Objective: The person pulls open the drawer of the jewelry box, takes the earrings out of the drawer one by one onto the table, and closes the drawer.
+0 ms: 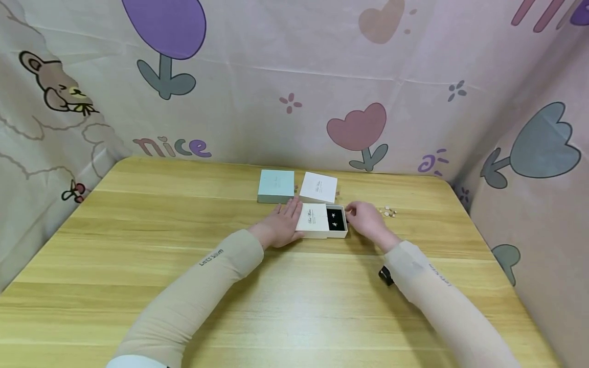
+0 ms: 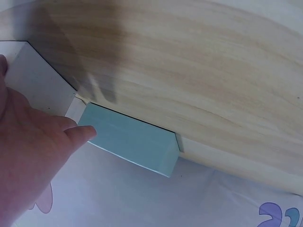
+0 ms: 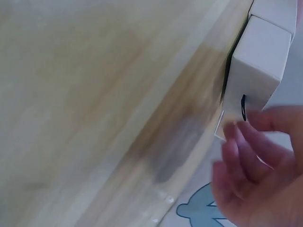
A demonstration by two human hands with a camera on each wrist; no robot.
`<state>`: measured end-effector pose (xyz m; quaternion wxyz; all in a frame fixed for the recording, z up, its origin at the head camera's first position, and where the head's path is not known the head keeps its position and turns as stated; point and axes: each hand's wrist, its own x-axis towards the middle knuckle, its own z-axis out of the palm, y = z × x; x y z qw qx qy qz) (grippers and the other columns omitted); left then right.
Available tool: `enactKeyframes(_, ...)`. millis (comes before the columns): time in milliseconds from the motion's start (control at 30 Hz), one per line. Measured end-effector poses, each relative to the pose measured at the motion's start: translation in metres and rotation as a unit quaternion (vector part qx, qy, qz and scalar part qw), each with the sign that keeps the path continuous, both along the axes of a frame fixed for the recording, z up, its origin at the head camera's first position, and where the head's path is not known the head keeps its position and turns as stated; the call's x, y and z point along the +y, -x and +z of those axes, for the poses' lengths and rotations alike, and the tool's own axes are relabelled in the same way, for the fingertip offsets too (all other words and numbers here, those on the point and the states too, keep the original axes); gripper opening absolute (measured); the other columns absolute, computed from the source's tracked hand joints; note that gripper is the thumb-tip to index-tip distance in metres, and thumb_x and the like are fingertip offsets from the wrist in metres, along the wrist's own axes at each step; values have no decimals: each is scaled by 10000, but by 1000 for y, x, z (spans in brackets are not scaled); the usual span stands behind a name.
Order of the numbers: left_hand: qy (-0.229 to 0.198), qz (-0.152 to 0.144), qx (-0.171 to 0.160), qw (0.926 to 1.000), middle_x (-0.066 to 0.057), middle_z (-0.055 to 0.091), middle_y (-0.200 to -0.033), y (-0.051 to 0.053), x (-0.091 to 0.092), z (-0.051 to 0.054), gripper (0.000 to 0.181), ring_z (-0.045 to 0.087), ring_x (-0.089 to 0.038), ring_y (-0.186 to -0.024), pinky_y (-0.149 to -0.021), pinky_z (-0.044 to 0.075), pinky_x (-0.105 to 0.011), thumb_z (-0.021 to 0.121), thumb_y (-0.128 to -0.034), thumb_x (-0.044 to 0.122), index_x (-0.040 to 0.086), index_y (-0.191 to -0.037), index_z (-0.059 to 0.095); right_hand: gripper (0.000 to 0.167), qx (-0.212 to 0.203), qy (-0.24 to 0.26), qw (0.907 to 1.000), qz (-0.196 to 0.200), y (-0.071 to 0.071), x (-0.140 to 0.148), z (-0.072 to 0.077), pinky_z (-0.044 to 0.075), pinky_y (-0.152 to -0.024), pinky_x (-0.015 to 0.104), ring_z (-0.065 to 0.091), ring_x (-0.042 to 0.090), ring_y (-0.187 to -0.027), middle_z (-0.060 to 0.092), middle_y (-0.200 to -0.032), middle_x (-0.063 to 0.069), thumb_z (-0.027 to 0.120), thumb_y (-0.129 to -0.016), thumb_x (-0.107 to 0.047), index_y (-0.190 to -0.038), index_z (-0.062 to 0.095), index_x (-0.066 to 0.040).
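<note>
A cream drawer-style jewelry box (image 1: 311, 219) lies on the table with its inner tray (image 1: 338, 234) partly slid out to the right. Two small star-shaped earrings (image 1: 334, 216) show on the black insert (image 1: 330, 225) of that tray. The left hand (image 1: 278, 228) rests against the left end of the cream sleeve, fingers extended. At the tray's end, the right hand (image 1: 366, 219) has thumb and index finger around a short black ribbon pull (image 3: 244, 106). Its fingers look blurred in the right wrist view, and the ribbon's tip is partly hidden by them.
Behind stand a teal box (image 1: 276, 185) and a white box (image 1: 319, 187), close together. Several small pearl-like pieces (image 1: 388, 211) lie right of the right hand. A printed curtain (image 1: 248, 117) hangs at the back edge of the wooden table (image 1: 294, 312).
</note>
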<state>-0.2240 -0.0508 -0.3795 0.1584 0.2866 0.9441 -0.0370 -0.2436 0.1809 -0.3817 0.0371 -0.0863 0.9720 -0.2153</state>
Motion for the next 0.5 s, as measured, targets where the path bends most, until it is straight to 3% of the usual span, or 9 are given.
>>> enactKeyframes(133, -44, 12, 30, 10000, -212, -69, -1559, 0, 0, 1, 774, 31, -313, -1457, -1176, 137, -472, 291, -992, 482, -38, -1482, -7, 223, 997, -352, 9932, 497, 0, -9, -1, 528, -806, 415, 622, 282, -939, 698, -1024, 143, 557, -863, -71, -1034, 689, -13)
enactKeyframes(233, 7, 18, 20, 10000, -205, -88, -1558, 0, 0, 0, 776, 19, -305, -1457, -1178, 134, -467, 286, -992, 485, -31, -1482, -22, 203, 1515, -830, 9775, 1215, -2, -17, -3, 518, -830, 421, 616, 298, -936, 706, -1010, 142, 606, -828, -47, -1001, 703, -4)
enactKeyframes(367, 40, 25, -50, 10000, -192, -128, -1554, 1, 0, -2, 779, -14, -295, -1457, -1181, 123, -459, 279, -992, 487, -22, -1481, -52, 212, 1799, -1554, 9587, 1562, -3, -25, -6, 507, -777, 424, 606, 292, -891, 705, -995, 138, 639, -797, -41, -995, 706, -4)
enactKeyframes(500, 4, 36, -15, 10000, -195, -118, -1556, 2, 0, -4, 775, -9, -297, -1458, -1180, 128, -461, 287, -993, 483, -23, -1483, -37, 186, 1809, -1842, 9545, 1493, -1, -30, -9, 493, -718, 407, 601, 275, -864, 706, -957, 119, 644, -790, -40, -961, 715, -30)
